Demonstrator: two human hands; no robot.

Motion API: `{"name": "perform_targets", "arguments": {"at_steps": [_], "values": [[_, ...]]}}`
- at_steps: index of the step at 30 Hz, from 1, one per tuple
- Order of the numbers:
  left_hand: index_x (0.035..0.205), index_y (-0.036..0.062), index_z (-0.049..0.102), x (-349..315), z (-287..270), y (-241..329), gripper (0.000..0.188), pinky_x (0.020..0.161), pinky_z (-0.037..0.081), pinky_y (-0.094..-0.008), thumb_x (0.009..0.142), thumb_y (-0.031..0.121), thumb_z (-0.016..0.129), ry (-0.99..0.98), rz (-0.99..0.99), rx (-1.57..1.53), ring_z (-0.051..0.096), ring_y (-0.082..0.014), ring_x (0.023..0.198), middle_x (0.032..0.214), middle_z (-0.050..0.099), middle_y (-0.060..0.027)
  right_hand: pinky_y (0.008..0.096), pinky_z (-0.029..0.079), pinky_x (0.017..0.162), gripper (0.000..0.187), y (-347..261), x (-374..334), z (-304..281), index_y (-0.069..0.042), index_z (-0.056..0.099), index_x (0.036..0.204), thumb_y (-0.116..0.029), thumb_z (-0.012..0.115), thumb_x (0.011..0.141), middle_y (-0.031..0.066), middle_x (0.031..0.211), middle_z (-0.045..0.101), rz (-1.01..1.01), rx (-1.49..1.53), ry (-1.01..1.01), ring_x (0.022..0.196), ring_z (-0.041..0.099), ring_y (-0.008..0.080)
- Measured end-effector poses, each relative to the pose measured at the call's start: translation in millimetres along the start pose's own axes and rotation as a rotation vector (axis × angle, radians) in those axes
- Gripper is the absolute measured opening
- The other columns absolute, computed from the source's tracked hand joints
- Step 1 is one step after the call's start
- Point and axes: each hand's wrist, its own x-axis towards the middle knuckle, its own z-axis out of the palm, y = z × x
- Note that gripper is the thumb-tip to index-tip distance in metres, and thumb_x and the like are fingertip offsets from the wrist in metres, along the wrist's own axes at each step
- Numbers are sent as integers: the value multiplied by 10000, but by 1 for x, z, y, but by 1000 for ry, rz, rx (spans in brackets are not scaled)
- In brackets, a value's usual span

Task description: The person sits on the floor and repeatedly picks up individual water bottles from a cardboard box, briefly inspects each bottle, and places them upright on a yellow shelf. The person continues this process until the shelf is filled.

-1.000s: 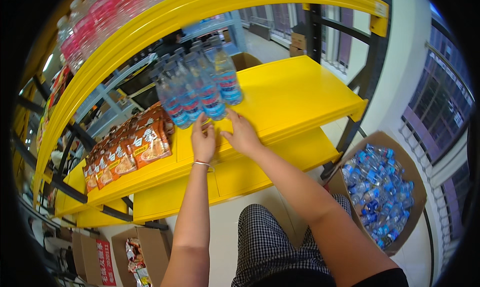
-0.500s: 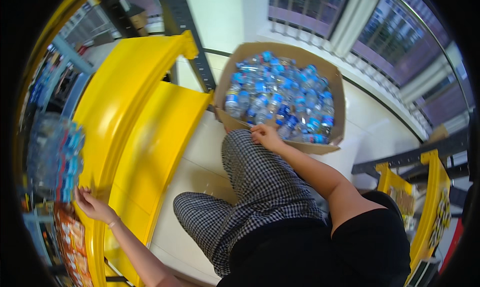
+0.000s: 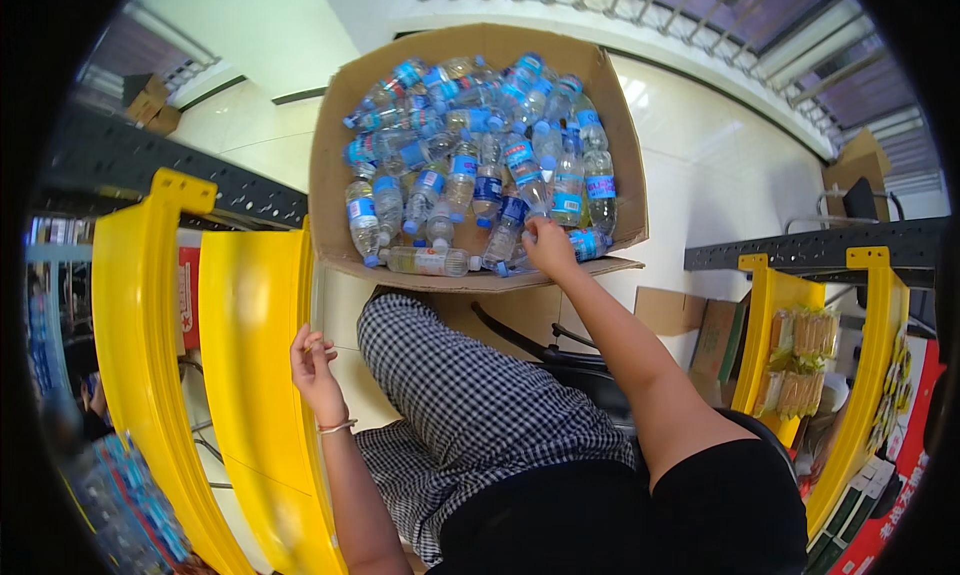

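Among bottles [image 3: 462, 167] now — right hand [image 3: 548, 247]

A person's right arm [image 3: 645, 375] extends toward the far centre, right hand [image 3: 548, 249] closed, while the left hand [image 3: 317, 373] hovers at left, loosely curled.

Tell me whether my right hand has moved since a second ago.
Yes: the right hand left the yellow shelf and reached right into the cardboard box of bottles.

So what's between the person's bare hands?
A black-and-white checked trouser knee, then the edge of a brown cardboard box and clear plastic bottles, in the head view.
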Motion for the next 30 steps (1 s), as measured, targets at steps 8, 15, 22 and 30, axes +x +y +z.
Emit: {"name": "perform_targets", "arguments": {"at_steps": [8,15,22,30], "values": [[1212,40,534,112,187,-39,329,796,488,-270,883,35,544,-543,1,219,587,-160,945,1119,588,-76,373,493,722,446,15,40,23,9,523,1044,-273,685,740,149,915,655,196,-539,-226,873,639,288],[1364,48,368,169,352,-57,576,1055,318,-390,839,153,580,-892,333,560,371,-347,1274,1399,355,-197,363,526,536,763,21,74,40,100,382,1255,-326,724,721,128,722,672,275,-532,-164,611,670,265],[1451,59,196,192,423,-69,761,1095,258,-397,838,241,608,-930,271,723,248,-346,1362,1475,245,-193,367,523,514,734,25,76,44,52,354,1321,-241,681,733,102,684,667,355,-454,-195,581,664,262],[1350,66,357,181,404,-68,613,900,443,-347,819,184,641,-828,121,478,510,-273,1061,1301,415,-152,376,523,533,668,22,70,32,-26,433,1249,-266,722,696,91,718,654,323,-372,-138,601,654,284]]}}
